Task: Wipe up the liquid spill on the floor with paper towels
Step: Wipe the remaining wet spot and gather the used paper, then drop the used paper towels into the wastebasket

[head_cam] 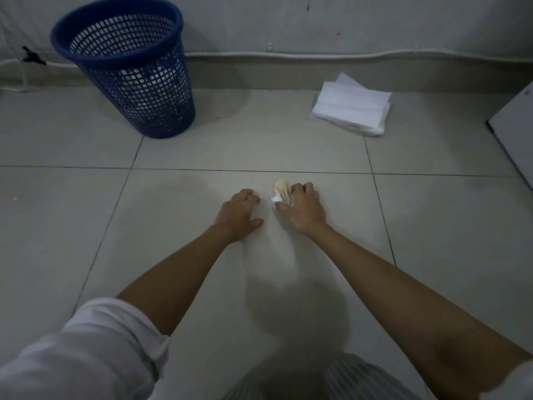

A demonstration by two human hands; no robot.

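Observation:
My right hand (302,209) presses a crumpled, yellow-stained paper towel wad (281,192) against the pale floor tile, fingers closed over it. A hand's width to its left, my left hand (240,213) rests on the floor with its fingers curled and nothing in it. A faint darker wet patch (184,194) shows on the tile left of my left hand. A stack of clean white paper towels (350,106) lies on the floor at the back right, near the wall.
A blue mesh waste basket (129,73) stands at the back left against the wall, with white paper inside. A white cable (288,54) runs along the wall base. A white panel edge (516,134) juts in at the right. My knees fill the bottom.

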